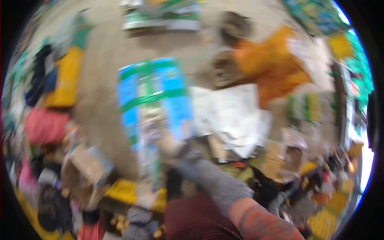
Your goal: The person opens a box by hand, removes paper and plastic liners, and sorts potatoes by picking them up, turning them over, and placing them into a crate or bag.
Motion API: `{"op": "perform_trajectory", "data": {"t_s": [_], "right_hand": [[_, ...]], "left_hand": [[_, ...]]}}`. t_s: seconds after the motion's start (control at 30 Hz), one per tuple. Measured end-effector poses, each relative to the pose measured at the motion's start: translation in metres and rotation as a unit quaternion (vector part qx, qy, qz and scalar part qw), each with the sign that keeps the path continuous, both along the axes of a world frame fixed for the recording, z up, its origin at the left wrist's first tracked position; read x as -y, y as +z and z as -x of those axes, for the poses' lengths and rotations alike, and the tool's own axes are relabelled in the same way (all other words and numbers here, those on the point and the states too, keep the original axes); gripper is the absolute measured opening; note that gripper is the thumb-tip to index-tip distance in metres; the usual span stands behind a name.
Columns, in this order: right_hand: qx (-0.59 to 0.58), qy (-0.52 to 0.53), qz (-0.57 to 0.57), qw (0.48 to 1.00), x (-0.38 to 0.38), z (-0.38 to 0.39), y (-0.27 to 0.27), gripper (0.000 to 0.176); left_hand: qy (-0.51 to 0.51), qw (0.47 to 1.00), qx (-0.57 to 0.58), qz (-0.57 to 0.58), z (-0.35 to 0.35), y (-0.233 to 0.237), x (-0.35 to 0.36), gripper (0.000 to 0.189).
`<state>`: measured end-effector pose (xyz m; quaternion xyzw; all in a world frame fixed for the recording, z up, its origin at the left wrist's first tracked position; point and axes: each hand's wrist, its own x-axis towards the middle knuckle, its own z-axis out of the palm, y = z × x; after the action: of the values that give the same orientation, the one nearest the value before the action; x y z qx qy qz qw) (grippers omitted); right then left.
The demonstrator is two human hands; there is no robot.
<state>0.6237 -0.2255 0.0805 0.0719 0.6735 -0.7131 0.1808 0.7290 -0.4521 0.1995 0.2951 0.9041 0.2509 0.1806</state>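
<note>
Motion smears the whole view. A blue package (130,88) with crossing bands of green tape stands out near the middle. My right hand (170,142) reaches over its lower part, thumb side near the right edge; whether it grips or just touches the package is too blurred to tell. Its forearm wears a grey striped covering. Below the package is my left hand (146,196), close to the end of a pale strip with green on it. Its fingers are smeared too. White sheets (228,112), creased, lie right of the package.
An orange bag (272,64) and brown tape rolls (227,70) are at the upper right. Green and white packs (162,22) sit at the far side. A yellow crate (122,190), an open cardboard box (86,166) and a pink bundle (47,125) line the left.
</note>
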Motion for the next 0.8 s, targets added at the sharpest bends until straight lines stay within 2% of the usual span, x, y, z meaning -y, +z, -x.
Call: {"op": "perform_trajectory", "data": {"t_s": [0.03, 0.07, 0.1, 0.13, 0.17, 0.23, 0.3, 0.33, 0.37, 0.43, 0.47, 0.5, 0.57, 0.6, 0.67, 0.73, 0.77, 0.8], "right_hand": [[-0.044, 0.023, -0.151, 0.987, -0.004, 0.015, 0.001, 0.059], [-0.079, 0.045, -0.321, 0.943, -0.008, 0.030, 0.003, 0.062], [-0.099, 0.057, -0.466, 0.877, -0.011, 0.044, 0.007, 0.066], [-0.020, 0.068, -0.446, 0.892, -0.006, 0.056, -0.017, 0.066], [-0.026, 0.156, -0.446, 0.881, -0.004, 0.069, -0.039, 0.059], [0.055, 0.182, -0.372, 0.909, -0.022, 0.087, 0.051, 0.046], [-0.020, 0.252, -0.518, 0.817, -0.004, 0.070, 0.022, 0.037], [-0.056, 0.286, -0.581, 0.760, 0.005, 0.059, 0.011, 0.034], [-0.095, 0.212, -0.584, 0.778, 0.010, 0.045, -0.002, 0.032], [-0.187, 0.064, -0.577, 0.793, 0.014, 0.026, -0.014, 0.028], [-0.041, 0.138, -0.490, 0.860, -0.006, 0.031, 0.040, 0.031], [-0.013, 0.151, -0.462, 0.874, -0.007, 0.037, 0.039, 0.031], [0.020, 0.174, -0.435, 0.883, -0.004, 0.042, 0.030, 0.029], [0.019, 0.171, -0.438, 0.883, -0.003, 0.041, 0.027, 0.027], [0.016, 0.148, -0.441, 0.885, -0.004, 0.032, 0.028, 0.023], [0.040, 0.058, -0.395, 0.916, 0.004, 0.015, 0.030, 0.019], [0.079, -0.041, -0.304, 0.948, 0.004, -0.006, 0.047, 0.018], [0.117, -0.140, -0.193, 0.964, 0.009, -0.025, 0.062, 0.017]], "left_hand": [[-0.062, 0.997, 0.041, -0.003, 0.006, -0.018, 0.008, 0.029], [-0.007, 0.992, 0.127, 0.005, 0.009, -0.017, 0.003, 0.036], [-0.027, 0.978, 0.164, 0.123, 0.016, -0.024, 0.005, 0.049], [-0.027, 0.991, 0.049, 0.124, 0.020, -0.051, 0.010, 0.057], [-0.014, 0.989, -0.065, 0.131, 0.024, -0.070, 0.013, 0.066], [0.031, 0.976, 0.000, 0.217, 0.084, -0.057, -0.030, 0.079], [-0.022, 0.971, -0.107, 0.212, 0.144, -0.073, -0.051, 0.080], [-0.059, 0.974, -0.102, 0.195, 0.165, -0.073, -0.066, 0.075], [-0.091, 0.975, -0.098, 0.179, 0.180, -0.076, -0.077, 0.070], [-0.131, 0.958, 0.036, 0.251, 0.199, -0.111, -0.077, 0.057], [-0.151, 0.940, 0.099, 0.289, 0.206, -0.120, -0.079, 0.051], [-0.148, 0.937, 0.095, 0.303, 0.210, -0.114, -0.088, 0.046], [-0.138, 0.931, 0.091, 0.325, 0.207, -0.097, -0.109, 0.035], [-0.175, 0.915, 0.074, 0.355, 0.213, -0.115, -0.106, 0.036], [-0.152, 0.944, 0.022, 0.293, 0.196, -0.123, -0.098, 0.037], [-0.081, 0.975, 0.004, 0.208, 0.171, -0.123, -0.083, 0.029], [-0.049, 0.986, -0.006, 0.161, 0.159, -0.123, -0.074, 0.025], [-0.157, 0.961, -0.029, 0.228, 0.149, -0.129, -0.065, 0.017]]}}
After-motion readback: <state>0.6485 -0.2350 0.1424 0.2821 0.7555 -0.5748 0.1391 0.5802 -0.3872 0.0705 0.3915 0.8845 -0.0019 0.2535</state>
